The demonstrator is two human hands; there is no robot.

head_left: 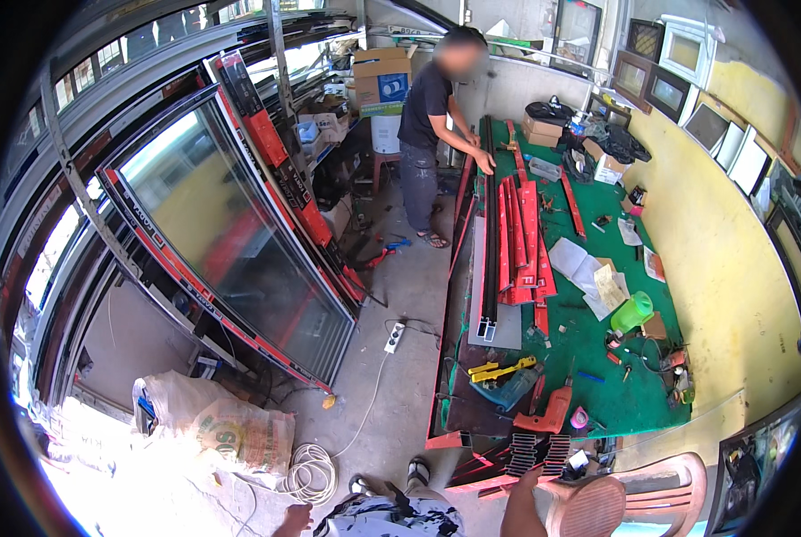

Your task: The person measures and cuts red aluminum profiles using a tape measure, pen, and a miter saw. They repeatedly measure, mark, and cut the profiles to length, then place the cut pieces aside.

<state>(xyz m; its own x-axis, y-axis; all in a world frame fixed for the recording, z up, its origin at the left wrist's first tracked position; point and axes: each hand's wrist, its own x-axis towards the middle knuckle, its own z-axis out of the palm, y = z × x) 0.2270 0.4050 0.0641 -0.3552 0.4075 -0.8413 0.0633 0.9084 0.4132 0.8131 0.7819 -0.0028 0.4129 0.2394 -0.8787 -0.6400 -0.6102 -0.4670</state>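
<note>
At the bottom edge, my left hand (296, 517) hangs beside my patterned clothing, next to the coiled white cable (312, 476). It is small and cut off, and no held thing shows. My right hand (527, 483) reaches forward to the near side of the stacked metal profiles (521, 455), whose ribbed ends face up below the table's front edge. Its fingers are mostly hidden, so whether it grips a profile does not show. Just beyond lie an orange power drill (548, 411) and a blue power tool (510, 388) with a yellow clamp-like tool (502, 369).
A green-topped table (588, 331) carries red-wrapped profiles (518, 237), long black profiles (490, 242), papers and a green bottle (632, 311). Another person (432, 134) stands at its far left, hands on the profiles. Glazed frames (239, 224) lean left; a brown plastic chair (588, 506) stands right.
</note>
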